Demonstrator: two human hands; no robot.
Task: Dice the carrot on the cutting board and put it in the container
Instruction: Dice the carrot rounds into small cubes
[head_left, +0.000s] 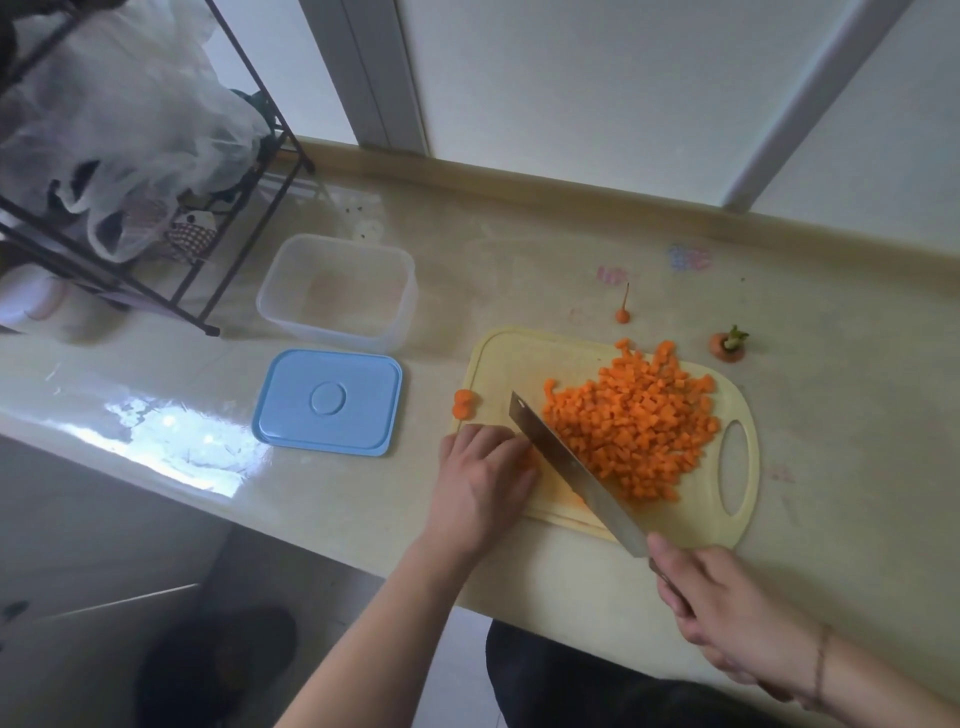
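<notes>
Orange diced carrot (636, 431) heaped on yellow cutting board (506, 358), right of knife (571, 465) blade. R hand (727, 618) grips knife handle, blade tilted across board. L hand (485, 475) curled, fingertips down on board beside blade; whether it holds anything can't tell. Clear container (337, 291) sits w/o lid behind blue lid (328, 401), left of board.

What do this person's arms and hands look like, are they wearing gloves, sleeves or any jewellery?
Both hands are bare, with no gloves. The left hand and its forearm show no sleeve, ring or band anywhere in view. The right hand is also ungloved, and a thin dark bracelet circles its wrist. No sleeve shows on that arm either.
</notes>
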